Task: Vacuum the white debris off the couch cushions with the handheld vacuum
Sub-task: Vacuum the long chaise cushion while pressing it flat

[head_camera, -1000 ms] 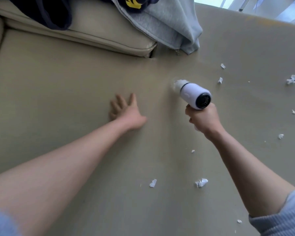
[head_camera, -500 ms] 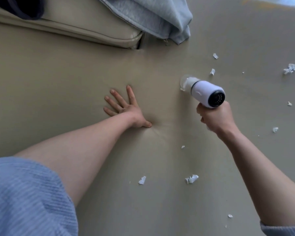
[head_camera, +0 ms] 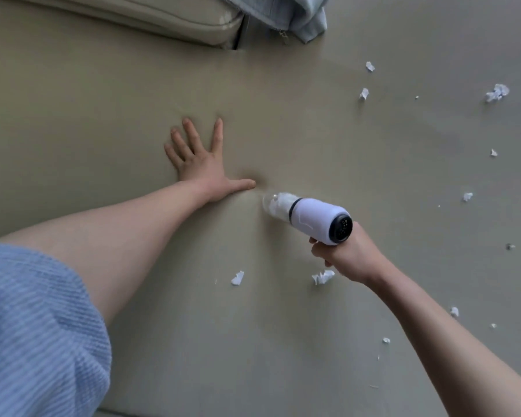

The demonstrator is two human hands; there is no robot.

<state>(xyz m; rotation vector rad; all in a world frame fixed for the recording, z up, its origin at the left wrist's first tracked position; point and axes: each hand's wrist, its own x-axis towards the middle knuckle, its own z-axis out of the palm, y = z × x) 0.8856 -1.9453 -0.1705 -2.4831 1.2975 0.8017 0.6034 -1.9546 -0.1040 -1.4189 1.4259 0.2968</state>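
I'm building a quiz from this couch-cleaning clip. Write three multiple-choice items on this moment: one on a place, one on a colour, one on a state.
1. Where does the vacuum's clear nozzle point?
A. At the grey garment
B. Toward the left thumb
C. Off the couch's front edge

2. What colour is the vacuum's body?
A. White
B. Red
C. Green

3. How is the left hand?
A. Curled in a fist
B. Flat, fingers spread on the cushion
C. Pinching a scrap

Key: 1 B, the handheld vacuum, gripped by the right hand, aims its nozzle near that thumb. 2 A, the casing is white. 3 B, the left hand presses the seat cushion.
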